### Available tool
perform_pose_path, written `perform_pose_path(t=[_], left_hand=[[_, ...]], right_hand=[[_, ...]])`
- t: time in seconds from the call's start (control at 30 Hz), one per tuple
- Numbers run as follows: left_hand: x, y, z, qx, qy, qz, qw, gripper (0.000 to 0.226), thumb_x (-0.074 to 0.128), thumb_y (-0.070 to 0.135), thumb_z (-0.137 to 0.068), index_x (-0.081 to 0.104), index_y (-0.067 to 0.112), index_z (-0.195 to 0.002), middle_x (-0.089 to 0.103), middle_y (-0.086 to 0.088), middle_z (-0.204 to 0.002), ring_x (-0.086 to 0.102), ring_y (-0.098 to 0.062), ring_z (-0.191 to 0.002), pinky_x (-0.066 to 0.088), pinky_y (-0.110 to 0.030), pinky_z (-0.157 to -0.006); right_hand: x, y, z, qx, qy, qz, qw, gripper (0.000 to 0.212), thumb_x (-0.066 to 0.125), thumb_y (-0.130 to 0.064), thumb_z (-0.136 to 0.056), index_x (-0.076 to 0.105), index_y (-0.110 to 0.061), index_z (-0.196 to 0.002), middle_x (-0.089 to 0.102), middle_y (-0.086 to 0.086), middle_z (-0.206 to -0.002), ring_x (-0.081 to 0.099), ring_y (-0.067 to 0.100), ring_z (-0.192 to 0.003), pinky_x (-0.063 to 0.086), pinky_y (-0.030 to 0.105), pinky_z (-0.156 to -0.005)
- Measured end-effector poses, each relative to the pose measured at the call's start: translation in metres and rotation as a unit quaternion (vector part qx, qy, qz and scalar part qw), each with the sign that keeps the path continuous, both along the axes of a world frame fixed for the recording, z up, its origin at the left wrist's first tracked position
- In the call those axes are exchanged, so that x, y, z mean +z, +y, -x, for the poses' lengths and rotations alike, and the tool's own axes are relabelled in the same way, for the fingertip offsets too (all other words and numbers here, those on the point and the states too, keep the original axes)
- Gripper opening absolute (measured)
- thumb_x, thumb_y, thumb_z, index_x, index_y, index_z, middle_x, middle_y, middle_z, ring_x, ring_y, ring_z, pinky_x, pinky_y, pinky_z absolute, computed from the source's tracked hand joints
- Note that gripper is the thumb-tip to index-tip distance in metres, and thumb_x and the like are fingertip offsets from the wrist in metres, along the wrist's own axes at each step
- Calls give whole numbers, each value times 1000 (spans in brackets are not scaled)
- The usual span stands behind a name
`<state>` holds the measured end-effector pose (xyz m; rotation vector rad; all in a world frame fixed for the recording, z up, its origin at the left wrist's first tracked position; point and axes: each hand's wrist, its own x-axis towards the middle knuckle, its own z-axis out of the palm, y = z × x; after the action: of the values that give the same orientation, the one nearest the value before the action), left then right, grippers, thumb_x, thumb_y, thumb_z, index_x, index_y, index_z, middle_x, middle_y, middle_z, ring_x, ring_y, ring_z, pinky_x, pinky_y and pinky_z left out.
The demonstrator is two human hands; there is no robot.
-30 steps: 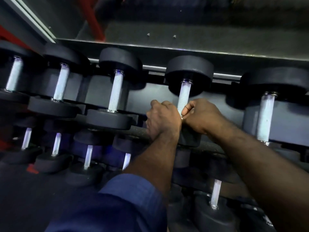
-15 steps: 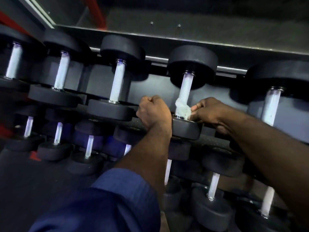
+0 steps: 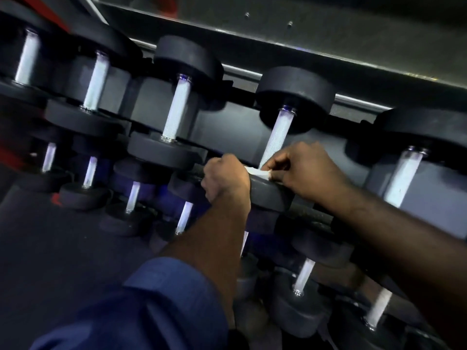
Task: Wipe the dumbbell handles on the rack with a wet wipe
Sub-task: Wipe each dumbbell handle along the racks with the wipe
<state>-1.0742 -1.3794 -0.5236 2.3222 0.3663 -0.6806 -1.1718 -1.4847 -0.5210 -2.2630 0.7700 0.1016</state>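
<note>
- Left hand (image 3: 226, 180): curls into a fist, grips one end of wet wipe (image 3: 257, 172).
- Right hand (image 3: 305, 173): pinches the other end.
- Wet wipe: stretches between both hands, against the foot of the dumbbell handle (image 3: 278, 137).

Grey wall panel (image 3: 328, 29) across the top, two screws (image 3: 247, 14) in it, pale metal trim (image 3: 353, 98) along its lower edge. Red frame piece (image 3: 54, 15) top left, blurred. Dark matte floor (image 3: 50, 261) lower left with a red patch (image 3: 54, 199). Light is dim with a bluish cast. The whole view is tilted.
</note>
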Motion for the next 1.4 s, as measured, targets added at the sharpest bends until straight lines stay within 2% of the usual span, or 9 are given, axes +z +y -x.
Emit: perform_pose_path(t=[0.1, 0.23, 0.5, 0.67, 0.8, 0.9, 1.07, 1.2, 1.4], left_hand=[[3, 0, -1, -17, -10, 0, 1000, 42, 42, 26, -104, 66, 8, -132, 60, -18, -144, 52, -40, -133, 42, -39, -101], [2, 2, 1, -17, -11, 10, 1000, 41, 44, 29, -103, 68, 9, -129, 62, -18, -141, 53, -39, -130, 41, -39, -96], [-4, 4, 0, -4, -9, 22, 1000, 40, 47, 32, -100, 69, 12, -128, 64, -18, -137, 56, -40, -125, 32, -36, -83], [-7, 4, -1, 11, -8, 36, 999, 40, 48, 32, -96, 70, 14, -124, 66, -19, -132, 57, -41, -121, 35, -37, -83], [-4, 4, 1, 13, -9, 38, 999, 40, 46, 30, -97, 69, 14, -126, 63, -19, -137, 56, -41, -125, 32, -37, -84], [-6, 5, 2, 13, -12, 43, 999, 40, 46, 30, -97, 69, 14, -125, 64, -19, -136, 56, -40, -125, 34, -37, -84], [-8, 7, 1, 11, -21, 54, 998, 41, 48, 35, -96, 69, 16, -125, 64, -21, -134, 56, -42, -122, 38, -40, -87], [-8, 6, 2, 5, -27, 52, 998, 40, 47, 33, -98, 69, 14, -125, 64, -20, -135, 56, -42, -123, 33, -38, -84], [-5, 5, 3, 0, -28, 49, 998, 38, 46, 32, -100, 69, 12, -122, 65, -18, -133, 55, -36, -109, 31, -35, -80]], right_hand=[[11, 7, -23, 47, -29, 42, 998, 20, 76, -15, -81, 80, -29, -95, 77, -6, -88, 69, 8, -84, 46, 9, -72], [17, 21, -51, 111, 31, 113, 987, 17, 65, -19, -88, 78, -18, -99, 73, 8, -92, 66, 30, -93, 57, 35, -79], [36, 25, -56, 225, 129, 198, 945, 20, 50, -16, -100, 65, -13, -113, 61, 7, -109, 56, 26, -108, 38, 30, -71], [47, 24, -50, 316, 204, 206, 903, 22, 55, -11, -91, 62, -15, -111, 61, 8, -112, 56, 27, -99, 47, 30, -79], [47, 23, -44, 258, 180, 212, 925, 26, 55, -5, -91, 64, -16, -114, 59, 7, -116, 42, 20, -87, 45, 29, -72], [39, 27, -45, 261, 173, 224, 923, 26, 55, -5, -90, 64, -13, -113, 55, 6, -107, 52, 23, -96, 37, 29, -70], [28, 24, -65, 309, 152, 237, 908, 4, 52, -12, -92, 53, -13, -96, 54, 10, -101, 60, 33, -105, 56, 45, -87], [31, 19, -63, 334, 169, 272, 886, 18, 45, -16, -99, 58, -12, -109, 62, 12, -116, 60, 32, -110, 54, 43, -87], [26, 16, -58, 299, 154, 329, 882, 29, 51, -33, -98, 62, -21, -121, 53, 1, -122, 47, 27, -114, 31, 39, -79]])
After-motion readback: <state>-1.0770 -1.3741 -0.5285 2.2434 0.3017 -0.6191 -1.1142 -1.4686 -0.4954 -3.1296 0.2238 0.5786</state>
